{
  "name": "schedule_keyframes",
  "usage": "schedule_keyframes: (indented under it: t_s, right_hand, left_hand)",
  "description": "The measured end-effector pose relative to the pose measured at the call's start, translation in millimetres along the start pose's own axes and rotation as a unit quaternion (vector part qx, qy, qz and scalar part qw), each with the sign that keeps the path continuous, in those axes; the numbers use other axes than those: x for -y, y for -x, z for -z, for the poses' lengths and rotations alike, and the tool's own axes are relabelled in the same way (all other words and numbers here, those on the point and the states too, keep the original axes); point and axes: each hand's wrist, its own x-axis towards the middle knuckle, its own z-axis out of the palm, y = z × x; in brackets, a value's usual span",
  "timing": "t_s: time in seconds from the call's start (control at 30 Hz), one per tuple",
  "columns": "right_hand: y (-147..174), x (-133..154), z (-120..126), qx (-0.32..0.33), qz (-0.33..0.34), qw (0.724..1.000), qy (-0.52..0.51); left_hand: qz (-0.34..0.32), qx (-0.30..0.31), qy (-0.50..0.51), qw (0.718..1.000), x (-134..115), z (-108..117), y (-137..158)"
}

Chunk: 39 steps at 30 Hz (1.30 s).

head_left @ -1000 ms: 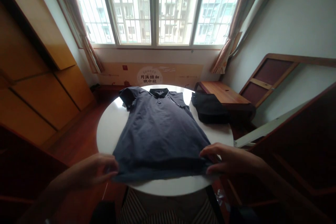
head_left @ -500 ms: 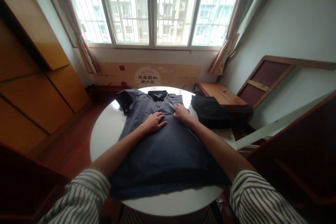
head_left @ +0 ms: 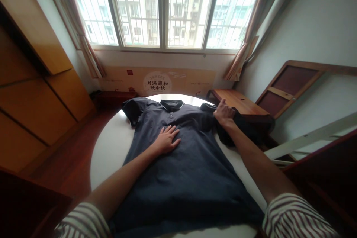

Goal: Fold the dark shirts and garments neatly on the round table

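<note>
A dark grey polo shirt (head_left: 178, 178) lies spread front up across the round white table, its black collar (head_left: 172, 105) toward the window. My left hand (head_left: 167, 139) rests flat on the shirt's chest below the buttons, fingers spread. At the shirt's right sleeve end, my right hand (head_left: 224, 113) is closed, gripping the sleeve's edge and drawing it out to the side. The sleeve on the left (head_left: 132, 109) lies spread out at the table's edge. Part of the right sleeve is hidden behind my right hand.
The round white table (head_left: 104, 156) stands under a barred window. Folded black cloth (head_left: 248, 130) lies at its right edge, partly behind my right forearm. Beyond it stands a low wooden table (head_left: 240, 101). Orange cabinets (head_left: 36, 111) line the left, and a dark panel (head_left: 329, 178) stands close on the right.
My right hand has moved right, pulling the sleeve outward from where it lay folded in over the shirt's chest. My left hand stays on the chest. The view has shifted slightly.
</note>
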Motion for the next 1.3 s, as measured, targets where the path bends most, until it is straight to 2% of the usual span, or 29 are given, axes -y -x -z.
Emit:
schedule_keyframes:
  t_s: [0.03, 0.17, 0.23, 0.37, 0.53, 0.67, 0.9, 1.1, 1.17, 1.3]
  right_hand:
    - [5.3, -1.6, -0.9, -0.002, 0.019, 1.000, 0.003]
    - [21.8, 7.6, -7.0, -0.019, 0.167, 0.985, 0.031]
    - [19.0, 15.3, -9.3, 0.013, 0.190, 0.981, 0.043]
    - [-5.1, 29.0, -14.5, 0.122, 0.194, 0.972, 0.057]
    - [-41.8, 51.9, -29.2, 0.178, 0.218, 0.958, 0.058]
    - [-67.5, 68.8, -49.1, 0.220, 0.207, 0.952, 0.039]
    - [-94.4, 76.0, -73.7, 0.224, 0.176, 0.958, 0.022]
    - [-102.1, 79.3, -69.9, 0.136, 0.170, 0.976, 0.005]
    - [-104.3, 76.3, -66.9, 0.150, 0.162, 0.975, 0.011]
    - [-107.4, 65.5, -57.2, 0.222, 0.153, 0.963, 0.031]
  left_hand:
    - [0.001, -0.001, 0.000, 1.000, 0.0, -0.6, 0.0]
    - [0.003, -0.006, -0.006, 1.000, -0.9, -1.7, 0.1]
    - [0.004, -0.008, -0.009, 1.000, -1.4, -2.1, 0.0]
    - [0.007, -0.010, -0.015, 1.000, -1.4, -3.1, -0.3]
    - [0.005, -0.010, -0.015, 1.000, -2.1, -3.1, 0.0]
    - [0.005, -0.010, -0.014, 1.000, -3.2, -1.9, 0.7]
    - [0.009, -0.012, -0.018, 1.000, -6.5, 0.2, 2.3]
    - [0.013, -0.010, -0.020, 1.000, -6.5, -0.3, 2.3]
    - [0.011, -0.013, -0.020, 1.000, -6.0, -0.8, 2.2]
    - [0.010, -0.017, -0.023, 1.000, -5.7, -1.1, 2.2]
